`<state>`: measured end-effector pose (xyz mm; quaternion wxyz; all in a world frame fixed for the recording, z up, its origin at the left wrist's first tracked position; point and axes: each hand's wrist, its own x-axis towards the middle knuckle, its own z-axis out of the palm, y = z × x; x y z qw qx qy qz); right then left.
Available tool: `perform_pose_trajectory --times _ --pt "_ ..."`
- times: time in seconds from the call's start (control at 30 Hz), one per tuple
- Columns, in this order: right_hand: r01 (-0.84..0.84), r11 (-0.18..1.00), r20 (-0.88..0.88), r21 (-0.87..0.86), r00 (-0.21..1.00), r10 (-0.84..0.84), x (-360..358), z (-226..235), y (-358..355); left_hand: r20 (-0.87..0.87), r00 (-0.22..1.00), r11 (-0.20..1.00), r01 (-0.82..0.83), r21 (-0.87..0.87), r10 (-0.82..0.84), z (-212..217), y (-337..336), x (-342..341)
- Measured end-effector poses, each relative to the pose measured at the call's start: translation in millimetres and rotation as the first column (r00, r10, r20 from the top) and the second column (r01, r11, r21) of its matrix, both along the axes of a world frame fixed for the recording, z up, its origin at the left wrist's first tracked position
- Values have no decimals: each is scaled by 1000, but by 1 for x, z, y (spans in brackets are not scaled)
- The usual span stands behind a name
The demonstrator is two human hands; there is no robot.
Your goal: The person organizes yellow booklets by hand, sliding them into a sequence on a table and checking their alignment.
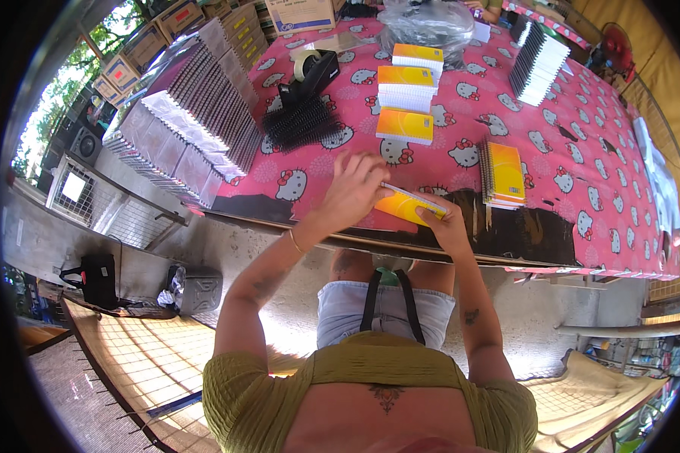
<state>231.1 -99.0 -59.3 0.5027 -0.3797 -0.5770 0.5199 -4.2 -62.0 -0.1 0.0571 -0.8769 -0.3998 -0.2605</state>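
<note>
Just over the near edge of the table, my right hand (446, 224) grips the right end of a small yellow-orange notebook pad (406, 204), thumb on its cover. My left hand (359, 183) is at the pad's left end, fingers curled and pinched against its bound edge. Whether a coil is between those fingers is too small to tell. Loose black spiral coils (301, 124) lie in a heap beyond my left hand. Farther off, yellow pads (405, 125) stand in a row of small stacks. Coil-bound yellow notebooks (504, 174) are piled right of my right hand.
Tall stacks of coil-bound books (204, 106) line the table's left side, beside a black tape dispenser (310, 75). Clear plastic bags (423, 34) lie at the back, with another notebook stack (538, 64) to the right. The pink tablecloth (461, 90) is torn along the front edge.
</note>
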Motion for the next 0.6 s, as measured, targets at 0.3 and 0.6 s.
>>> perform_pose_trajectory --times 0.3,0.6 --pt "-11 1000 -27 -7 1000 11 -14 1 -9 -44 969 960 -234 152 243 -15 -22 22" --pt "-10 998 -143 -59 990 1 -17 10 -14 -109 943 934 -285 216 313 3 -17 26"
